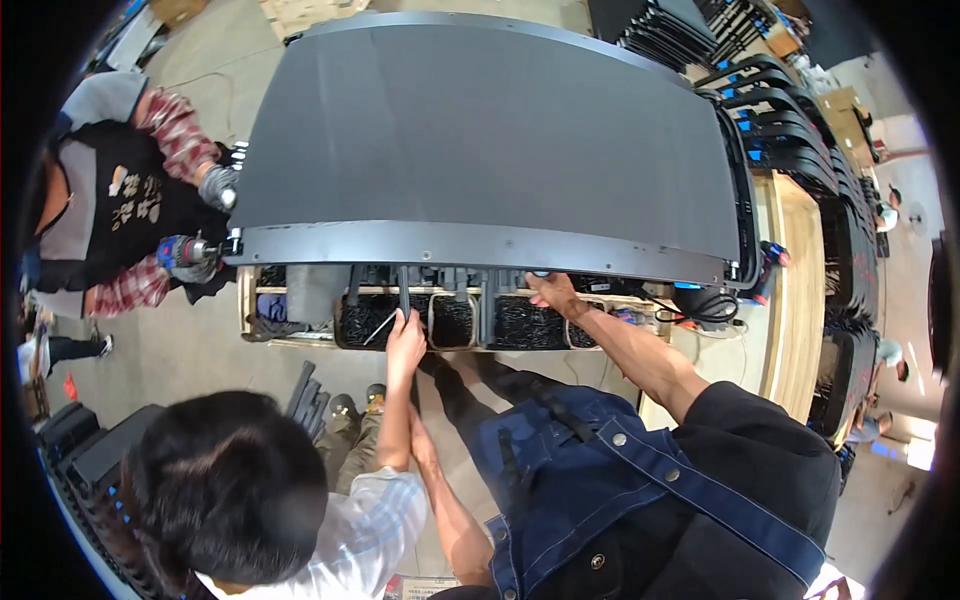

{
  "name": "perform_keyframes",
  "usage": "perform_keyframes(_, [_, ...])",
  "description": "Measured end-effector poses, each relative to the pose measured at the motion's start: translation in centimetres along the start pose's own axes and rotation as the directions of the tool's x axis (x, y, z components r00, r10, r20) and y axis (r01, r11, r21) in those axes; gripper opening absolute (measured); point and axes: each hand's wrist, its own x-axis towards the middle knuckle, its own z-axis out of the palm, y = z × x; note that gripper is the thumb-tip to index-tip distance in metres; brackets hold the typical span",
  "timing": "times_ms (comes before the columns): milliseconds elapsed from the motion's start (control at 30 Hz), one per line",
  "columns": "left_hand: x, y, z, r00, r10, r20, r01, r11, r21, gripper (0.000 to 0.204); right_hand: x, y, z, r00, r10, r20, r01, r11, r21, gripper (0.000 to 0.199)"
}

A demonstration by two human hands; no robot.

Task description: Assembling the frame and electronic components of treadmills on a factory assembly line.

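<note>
A treadmill deck [480,140] with a wide dark grey belt lies crosswise before me. My right hand [556,294] is at the near side rail [490,247], fingers bent beneath its edge beside a small round bluish piece [541,273]. What those closed fingers hold, if anything, is hidden. Low in front of me, my left hand [422,446] is partly covered by a co-worker's forearm; its fingers do not show clearly. That co-worker, in a white shirt, has a hand [405,340] on a dark bar [404,290] under the rail.
Below the rail, a wooden crate holds bins [453,322] of small black parts. Another person at the left end holds a power drill [185,251] against the deck. At right are a second drill [772,258], coiled black cable [706,306] and stacked black frames [775,120].
</note>
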Motion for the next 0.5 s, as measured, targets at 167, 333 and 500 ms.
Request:
perform_keyframes(167, [-5.5, 5.4, -4.8, 0.99, -0.115, 0.077, 0.139, 0.788, -0.6, 0.029, -0.7, -3.1, 4.7, 0.976, -0.028, 0.214, 0.04, 0.998, -0.049, 0.058])
perform_keyframes(333, [-10.8, 4.7, -5.3, 1.0, -0.009, 0.03, 0.023, 0.851, -0.524, 0.029, 6.3, 8.2, -2.1, 0.769, -0.6, 0.22, 0.463, 0.76, 0.456, 0.056])
perform_keyframes(500, [-27.1, 10.4, -13.5, 0.923, 0.235, 0.306, -0.123, 0.932, -0.342, 0.039, 0.1, 0.8, 2.6, 0.959, -0.2, 0.202, 0.183, 0.978, 0.097, 0.027])
